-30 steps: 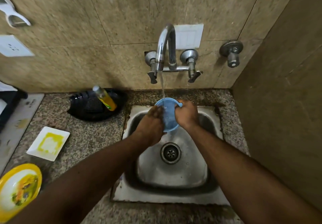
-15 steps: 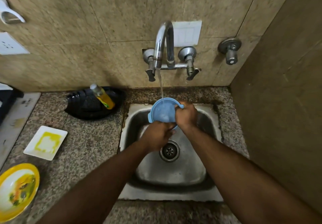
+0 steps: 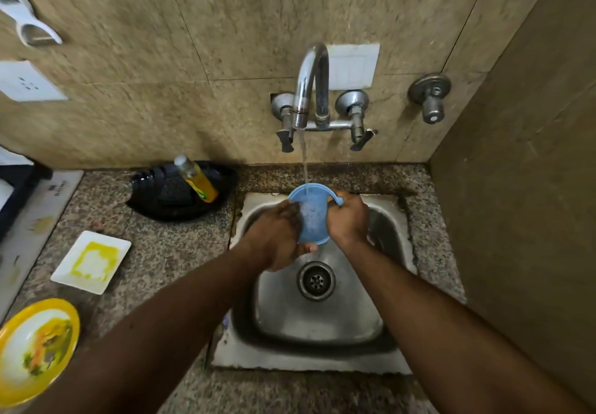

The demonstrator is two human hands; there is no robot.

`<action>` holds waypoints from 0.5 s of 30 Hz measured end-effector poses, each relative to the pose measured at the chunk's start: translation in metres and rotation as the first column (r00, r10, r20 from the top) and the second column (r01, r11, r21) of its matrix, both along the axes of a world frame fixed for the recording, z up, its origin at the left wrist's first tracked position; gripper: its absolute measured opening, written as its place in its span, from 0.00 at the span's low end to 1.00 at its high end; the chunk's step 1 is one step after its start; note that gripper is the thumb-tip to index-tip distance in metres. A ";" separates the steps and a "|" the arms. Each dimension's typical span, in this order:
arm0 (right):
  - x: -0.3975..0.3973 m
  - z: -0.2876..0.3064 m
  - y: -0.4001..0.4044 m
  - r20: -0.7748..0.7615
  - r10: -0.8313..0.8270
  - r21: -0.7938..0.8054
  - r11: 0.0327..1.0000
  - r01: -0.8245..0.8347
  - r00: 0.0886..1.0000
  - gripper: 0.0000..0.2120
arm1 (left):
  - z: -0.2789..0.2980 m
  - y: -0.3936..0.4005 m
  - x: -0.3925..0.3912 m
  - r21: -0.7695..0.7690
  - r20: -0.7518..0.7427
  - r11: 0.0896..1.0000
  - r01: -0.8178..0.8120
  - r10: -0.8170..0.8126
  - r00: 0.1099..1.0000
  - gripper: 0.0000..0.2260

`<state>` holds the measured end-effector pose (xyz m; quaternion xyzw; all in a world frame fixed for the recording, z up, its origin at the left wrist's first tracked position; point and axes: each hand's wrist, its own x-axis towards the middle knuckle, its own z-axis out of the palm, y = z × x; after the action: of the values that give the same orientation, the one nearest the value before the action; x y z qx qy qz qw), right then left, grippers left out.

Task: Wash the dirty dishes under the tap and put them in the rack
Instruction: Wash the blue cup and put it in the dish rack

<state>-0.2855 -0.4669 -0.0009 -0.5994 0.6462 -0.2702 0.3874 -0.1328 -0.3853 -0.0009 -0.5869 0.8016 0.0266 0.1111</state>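
Head view over the sink. You held the blue plastic lid (image 3: pixel 311 217) between your two hands, over the back of the steel sink (image 3: pixel 319 323) and directly under the running tap (image 3: pixel 311 91); the thin stream of water (image 3: pixel 303 162) struck the lid's upper face. Your right hand (image 3: pixel 348 220) clamped the lid's right edge, just below its small tab, fingers curled around the rim. Your left hand (image 3: pixel 277 236) cupped the lid from the left, its fingers laid across the wet face and its thumb hooked under the lower edge. The two hands stood close together, parted only by the lid. The drain (image 3: pixel 316 280) lay just nearer you than the hands.

Count: one lid, one tap with two lever handles, one separate wall valve (image 3: pixel 430 97) to the right of your right hand. To the left of your left hand: one black dish rack (image 3: pixel 167 200) holding one bottle of yellow dish liquid (image 3: pixel 196 179), one white square plate (image 3: pixel 92 262) smeared yellow, and one yellow-rimmed bowl (image 3: pixel 35 349) with food remains, all on the granite counter (image 3: pixel 161 252).

Compared with half a second earlier, your left hand had moved up from below the lid onto its face, covering the left part; the right-hand grip was unchanged, and the dishes on the counter had not moved.
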 end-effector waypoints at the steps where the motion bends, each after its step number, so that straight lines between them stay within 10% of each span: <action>1: 0.000 -0.003 0.001 0.022 -0.020 0.010 1.000 0.020 1.000 0.14 | -0.006 0.002 -0.005 0.016 -0.072 0.999 -0.028 0.030 0.997 0.42; 4: -0.001 -0.009 0.005 0.052 -0.095 0.028 0.995 0.094 0.994 0.12 | -0.023 0.015 -0.015 0.044 -0.434 0.991 -0.130 0.136 0.891 0.27; 11: 0.004 -0.019 0.008 0.227 -0.215 0.196 0.965 0.172 0.950 0.10 | -0.030 0.034 -0.032 0.063 -0.934 0.775 -0.629 0.267 0.236 0.07; 15: 0.006 -0.024 0.015 0.315 -0.239 0.265 0.951 0.157 0.918 0.05 | -0.025 0.038 -0.036 -0.059 -0.927 0.663 -0.746 0.241 0.288 0.09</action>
<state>-0.2792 -0.4515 -0.0244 -0.4241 0.6537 -0.3303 0.5327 -0.1684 -0.3474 -0.0264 -0.7214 0.4828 0.1483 -0.4737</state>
